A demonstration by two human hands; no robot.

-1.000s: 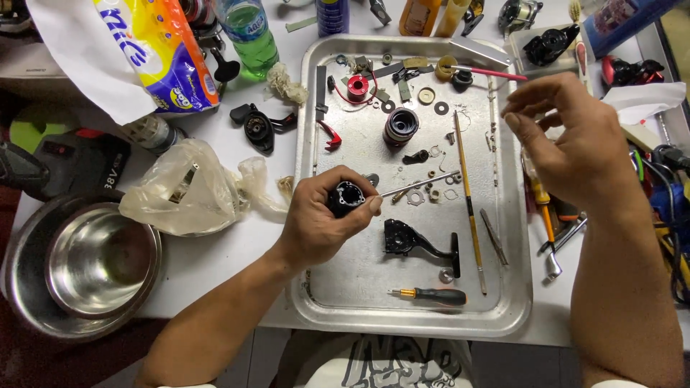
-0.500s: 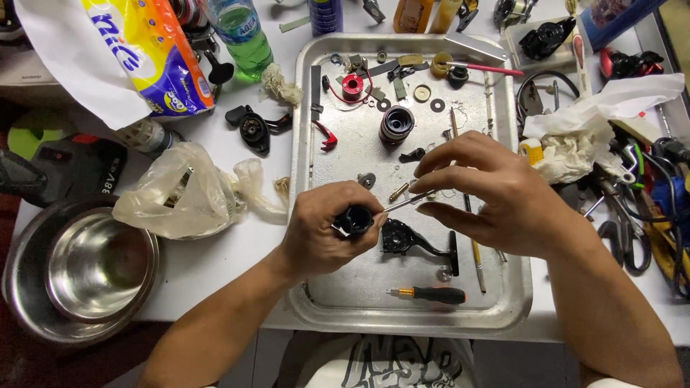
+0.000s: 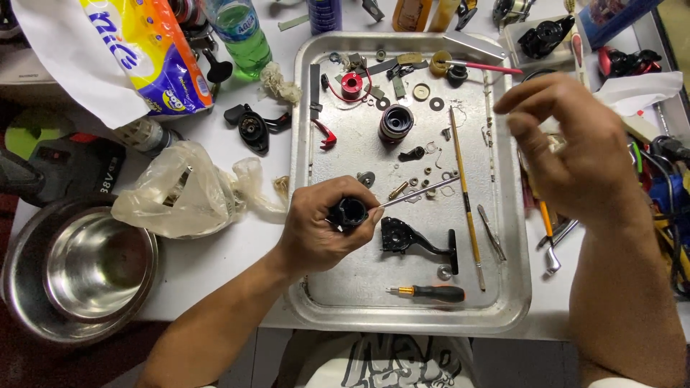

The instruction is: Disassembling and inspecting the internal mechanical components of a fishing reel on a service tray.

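Note:
My left hand (image 3: 322, 228) grips a small round black part (image 3: 349, 212) with a thin metal shaft (image 3: 418, 192) sticking out to the right, low over the metal tray (image 3: 402, 310). My right hand (image 3: 571, 151) hovers above the tray's right rim, fingers loosely curled, thumb and forefinger close together; whether something tiny is pinched there is not visible. On the tray lie a black reel frame (image 3: 413, 239), a dark spool (image 3: 395, 122), a red spool (image 3: 351, 85), a long thin stick (image 3: 466, 188), a small screwdriver (image 3: 430, 293) and several washers and screws.
A steel bowl (image 3: 86, 266) sits at the front left. A crumpled clear plastic bag (image 3: 180, 190), a black reel cover (image 3: 253, 128), a green bottle (image 3: 241, 32) and a colourful wrapped pack (image 3: 129, 54) lie left of the tray. Pliers, tools and white tissue (image 3: 632, 90) crowd the right side.
My right hand has pulled away from the black part and risen to the right, over the tray's right rim. My left hand stays put with the part.

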